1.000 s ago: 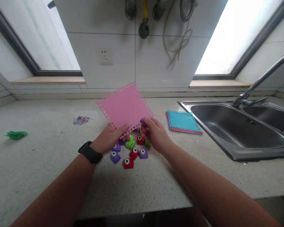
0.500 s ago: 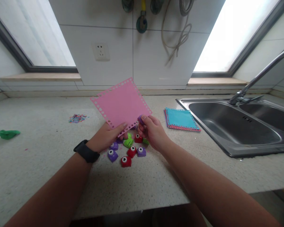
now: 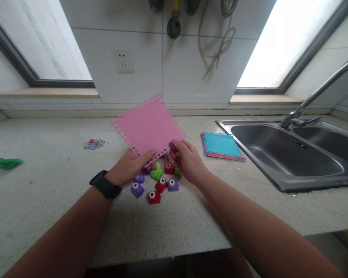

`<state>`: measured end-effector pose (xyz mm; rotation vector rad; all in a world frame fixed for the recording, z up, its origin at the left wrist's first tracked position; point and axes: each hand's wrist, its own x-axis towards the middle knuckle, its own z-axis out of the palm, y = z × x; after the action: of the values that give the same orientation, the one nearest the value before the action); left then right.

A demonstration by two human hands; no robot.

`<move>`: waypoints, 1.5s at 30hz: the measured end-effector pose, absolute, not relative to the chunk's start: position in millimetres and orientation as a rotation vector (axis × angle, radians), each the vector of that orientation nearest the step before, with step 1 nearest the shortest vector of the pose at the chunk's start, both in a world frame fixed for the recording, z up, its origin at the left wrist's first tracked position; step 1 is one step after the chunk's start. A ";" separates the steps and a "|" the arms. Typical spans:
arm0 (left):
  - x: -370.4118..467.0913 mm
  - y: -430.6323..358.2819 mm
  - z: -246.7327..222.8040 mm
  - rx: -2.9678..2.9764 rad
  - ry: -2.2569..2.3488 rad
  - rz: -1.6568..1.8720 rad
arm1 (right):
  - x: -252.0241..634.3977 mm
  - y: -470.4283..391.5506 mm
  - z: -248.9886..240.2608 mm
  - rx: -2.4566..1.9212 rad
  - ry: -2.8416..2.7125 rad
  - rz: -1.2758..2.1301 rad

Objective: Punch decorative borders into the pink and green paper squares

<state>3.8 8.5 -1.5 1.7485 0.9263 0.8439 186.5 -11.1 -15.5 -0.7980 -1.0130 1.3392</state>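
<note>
Unmoved pink sheet (image 3: 150, 127) in left grip (image 3: 135, 164)

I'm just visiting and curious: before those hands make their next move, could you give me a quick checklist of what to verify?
1. Pink paper steadied: ok, the left hand grips its lower edge.
2. Purple punch in grasp: ok, the right hand holds it at the paper's edge.
3. Paper fully inside the punch's slot: cannot tell, too small and partly hidden.
4. Stack of papers out of the sink basin: ok, it lies beside it.
5. All scraps in the pile: not ok, a pink speck lies apart.
</note>
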 end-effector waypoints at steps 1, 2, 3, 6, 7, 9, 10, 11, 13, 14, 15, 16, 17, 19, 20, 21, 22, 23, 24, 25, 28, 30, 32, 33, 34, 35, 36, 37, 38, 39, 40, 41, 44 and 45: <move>3.7 8.6 -1.5 1.753 0.928 0.845 | 186.5 -10.9 -15.7 -0.798 -1.013 1.341; 3.6 8.6 -1.6 1.756 0.930 0.846 | 186.6 -10.7 -15.9 -0.797 -1.013 1.343; 3.4 8.7 -1.7 1.756 0.930 0.845 | 186.6 -10.6 -15.9 -0.794 -1.013 1.345; 3.1 8.9 -2.0 1.749 0.931 0.835 | 186.6 -10.7 -15.7 -0.783 -1.009 1.351; 3.0 8.8 -1.9 1.749 0.932 0.830 | 186.7 -10.7 -15.5 -0.780 -1.008 1.353; 3.0 8.6 -1.4 1.754 0.942 0.826 | 186.8 -10.8 -15.0 -0.784 -1.005 1.355; 3.0 8.4 -1.0 1.760 0.947 0.825 | 186.9 -10.8 -14.8 -0.788 -1.004 1.354; 3.1 8.2 -0.6 1.763 0.951 0.828 | 187.0 -10.8 -14.5 -0.793 -1.003 1.353; 3.2 7.7 0.2 1.767 0.958 0.832 | 187.0 -11.0 -14.1 -0.798 -0.998 1.351; 3.3 7.6 0.4 1.769 0.959 0.833 | 186.9 -11.1 -14.0 -0.797 -0.993 1.351; 3.3 7.5 0.4 1.772 0.959 0.833 | 186.8 -11.3 -13.9 -0.794 -0.986 1.352; 3.3 7.5 0.3 1.775 0.959 0.833 | 186.6 -11.4 -13.9 -0.790 -0.980 1.353; 3.3 7.7 0.1 1.779 0.958 0.831 | 186.4 -11.5 -14.0 -0.786 -0.976 1.354; 3.1 7.9 -0.4 1.787 0.957 0.827 | 186.0 -11.6 -14.3 -0.785 -0.972 1.355; 3.0 7.9 -0.5 1.787 0.958 0.825 | 185.9 -11.5 -14.6 -0.787 -0.971 1.355; 2.9 7.9 -0.5 1.785 0.959 0.823 | 185.8 -11.4 -14.9 -0.789 -0.968 1.356; 2.9 7.6 -0.2 1.783 0.960 0.819 | 185.8 -11.3 -15.1 -0.790 -0.965 1.357; 2.9 7.4 0.3 1.782 0.963 0.813 | 185.8 -11.1 -15.3 -0.788 -0.963 1.358; 2.9 7.0 1.0 1.783 0.967 0.808 | 185.7 -10.9 -15.4 -0.784 -0.960 1.359; 2.9 6.7 1.6 1.787 0.972 0.802 | 185.8 -10.8 -15.5 -0.779 -0.958 1.361; 2.9 6.4 2.9 1.804 0.979 0.797 | 185.8 -10.5 -15.4 -0.771 -0.951 1.366; 2.8 6.8 2.4 1.800 0.971 0.801 | 185.9 -10.5 -15.5 -0.773 -0.944 1.367; 2.5 7.5 1.1 1.787 0.960 0.804 | 185.9 -10.4 -15.8 -0.773 -0.941 1.366; 2.4 7.9 0.3 1.780 0.955 0.806 | 186.0 -10.4 -16.1 -0.774 -0.941 1.366; 2.3 8.1 -0.4 1.774 0.950 0.808 | 186.0 -10.3 -16.4 -0.775 -0.942 1.365; 2.2 8.3 -1.0 1.769 0.947 0.810 | 186.1 -10.3 -16.7 -0.775 -0.942 1.365; 2.2 8.4 -1.3 1.766 0.945 0.811 | 186.1 -10.2 -17.0 -0.775 -0.944 1.365; 2.1 8.4 -1.4 1.766 0.944 0.813 | 186.2 -10.0 -17.2 -0.775 -0.947 1.365; 2.1 8.3 -1.2 1.770 0.946 0.814 | 186.2 -9.9 -17.3 -0.773 -0.949 1.365; 2.0 8.2 -0.9 1.777 0.948 0.812 | 186.3 -9.7 -17.4 -0.772 -0.952 1.363; 2.0 8.0 -0.4 1.786 0.951 0.810 | 186.3 -9.6 -17.4 -0.771 -0.955 1.362; 1.9 7.9 0.1 1.794 0.952 0.807 | 186.3 -9.4 -17.4 -0.770 -0.958 1.361; 2.0 7.6 1.1 1.800 0.950 0.800 | 186.1 -9.4 -17.1 -0.769 -0.967 1.355; 2.1 7.5 1.3 1.797 0.948 0.801 | 185.9 -9.5 -16.9 -0.768 -0.969 1.352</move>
<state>2.1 7.5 1.3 1.7973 0.9477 0.8007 185.9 -9.5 -16.9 -0.7682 -0.9692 1.3519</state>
